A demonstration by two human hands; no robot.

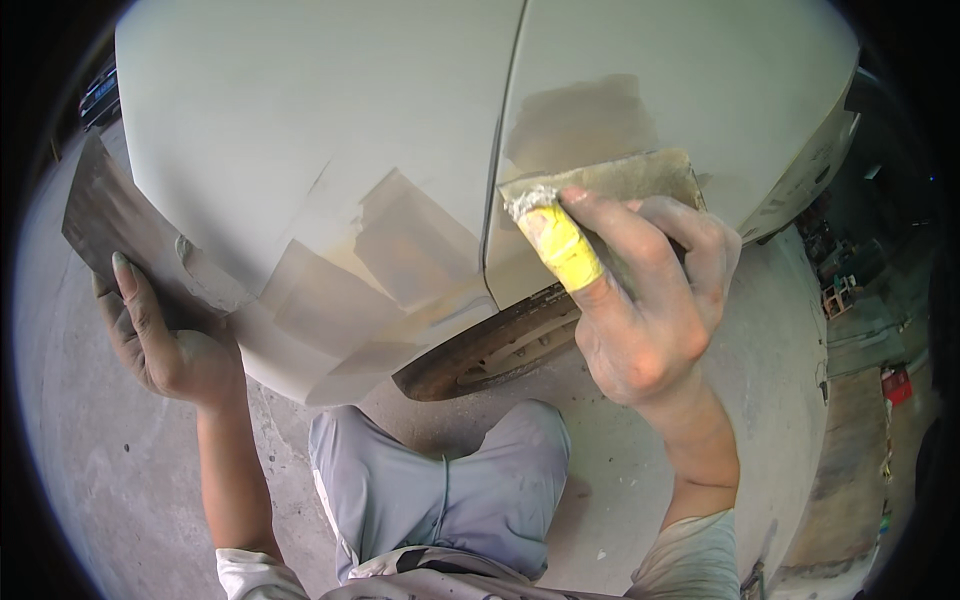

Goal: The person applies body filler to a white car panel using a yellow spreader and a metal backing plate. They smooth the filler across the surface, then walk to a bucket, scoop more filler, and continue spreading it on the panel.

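My left hand [160, 335] grips a dark flat mixing board [110, 205] at the left, its fingers along the face. A smear of grey filler [205, 280] lies on the board's right side. In my right hand [650, 320] is a flat putty spreader [655, 175], held against or just over the pale vehicle panel [320, 90]; contact cannot be made out. Yellow tape [565, 245] wraps one digit of that hand, with whitish paste at its tip. Brownish-grey filler patches [415, 240] mark the panel left of a seam, and another patch [580, 120] sits above the spreader.
Below the panel's lower edge shows a wheel [490, 365]. My knees [440, 480] are bent close to it, over concrete floor [120, 460]. A dark car [100, 97] stands far left. Clutter, including a red box [897, 385], lies along the right side.
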